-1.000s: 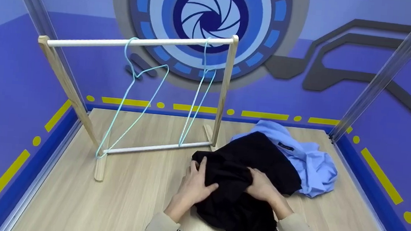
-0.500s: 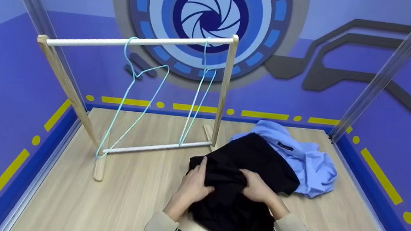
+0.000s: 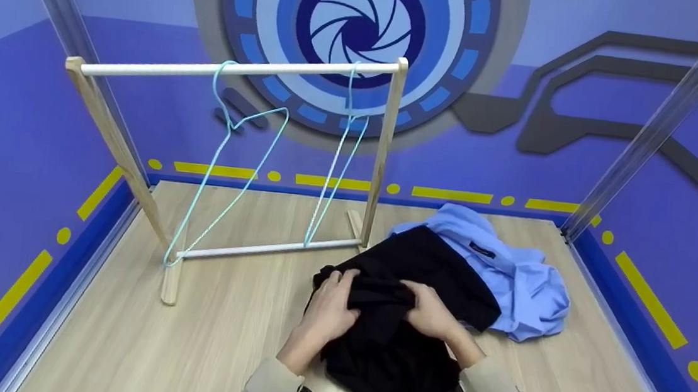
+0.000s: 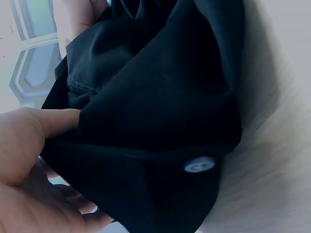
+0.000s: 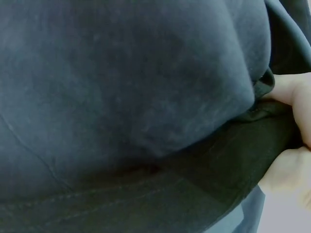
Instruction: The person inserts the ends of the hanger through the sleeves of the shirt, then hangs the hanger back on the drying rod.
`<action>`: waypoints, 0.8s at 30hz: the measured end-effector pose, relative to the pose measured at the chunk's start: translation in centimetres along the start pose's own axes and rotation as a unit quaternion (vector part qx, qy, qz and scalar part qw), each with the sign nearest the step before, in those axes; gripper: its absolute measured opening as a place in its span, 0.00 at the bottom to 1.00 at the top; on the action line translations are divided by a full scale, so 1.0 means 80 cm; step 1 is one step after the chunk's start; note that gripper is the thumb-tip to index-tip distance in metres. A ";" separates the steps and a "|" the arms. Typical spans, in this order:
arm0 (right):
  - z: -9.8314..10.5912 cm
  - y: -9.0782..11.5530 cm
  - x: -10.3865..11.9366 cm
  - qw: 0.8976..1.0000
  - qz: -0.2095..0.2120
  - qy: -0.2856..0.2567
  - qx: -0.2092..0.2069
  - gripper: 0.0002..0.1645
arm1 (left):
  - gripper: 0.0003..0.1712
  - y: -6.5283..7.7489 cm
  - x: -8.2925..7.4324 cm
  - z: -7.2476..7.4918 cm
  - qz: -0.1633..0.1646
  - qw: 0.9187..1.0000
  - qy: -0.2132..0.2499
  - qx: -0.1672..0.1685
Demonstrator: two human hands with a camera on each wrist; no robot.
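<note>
A crumpled black shirt (image 3: 401, 358) lies under both hands in the head view. My left hand (image 3: 328, 308) holds its left side. In the left wrist view, the left thumb lies on one side of the black cloth and the fingers on the other, and a pale button (image 4: 199, 164) shows on a folded edge. My right hand (image 3: 433, 312) pinches a bunched fold of the shirt. The right wrist view shows mostly dark cloth, with part of the right hand (image 5: 294, 116) at its right edge. Some fingertips are hidden in the fabric.
A light-blue shirt (image 3: 533, 294) with a dark label lies behind and right, partly covered by the black one. A wooden rack (image 3: 117, 138) with a white rail (image 3: 164, 70) stands at the left. Two pale turquoise hangers (image 3: 207, 168) hang from it.
Both hands have shifted slightly left, drawing the black shirt's upper part with them. More of the blue shirt's lower edge shows. The rack and hangers have stayed put.
</note>
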State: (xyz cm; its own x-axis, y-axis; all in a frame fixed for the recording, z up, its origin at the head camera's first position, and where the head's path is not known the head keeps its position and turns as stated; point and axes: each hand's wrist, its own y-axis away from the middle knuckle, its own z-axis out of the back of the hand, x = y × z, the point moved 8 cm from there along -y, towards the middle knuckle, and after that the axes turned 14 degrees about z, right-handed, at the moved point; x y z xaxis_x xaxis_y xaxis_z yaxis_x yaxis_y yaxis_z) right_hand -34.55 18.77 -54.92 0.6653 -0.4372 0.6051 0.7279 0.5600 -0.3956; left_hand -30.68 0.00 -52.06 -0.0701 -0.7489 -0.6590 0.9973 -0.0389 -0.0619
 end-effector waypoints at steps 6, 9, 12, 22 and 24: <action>-0.004 -0.006 0.006 0.999 0.009 -0.025 -0.019 0.28 | 0.39 -0.002 -0.005 0.017 -0.020 0.999 0.003 -0.050; 0.000 -0.008 0.010 0.999 0.026 0.001 -0.034 0.27 | 0.39 -0.003 -0.006 0.022 -0.028 0.997 0.006 -0.066; 0.008 -0.008 0.016 0.997 0.039 0.042 -0.052 0.27 | 0.38 -0.004 -0.006 0.022 -0.030 0.997 0.014 -0.069; 0.052 0.000 0.014 0.977 -0.054 0.166 -0.125 0.37 | 0.41 -0.004 -0.004 0.017 -0.024 0.997 0.057 -0.048; 0.057 0.004 0.006 0.972 -0.079 0.184 -0.122 0.37 | 0.42 -0.003 -0.001 0.014 -0.020 0.997 0.054 -0.044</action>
State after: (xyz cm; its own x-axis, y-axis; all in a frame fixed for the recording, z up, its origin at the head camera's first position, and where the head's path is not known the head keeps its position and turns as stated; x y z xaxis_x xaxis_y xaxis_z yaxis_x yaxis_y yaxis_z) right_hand -34.74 21.95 -51.57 0.5242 -0.7509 0.4017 0.8132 0.3013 -0.4979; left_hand -30.92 -0.67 -51.10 -0.1171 -0.6718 -0.7314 0.9882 -0.0055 -0.1532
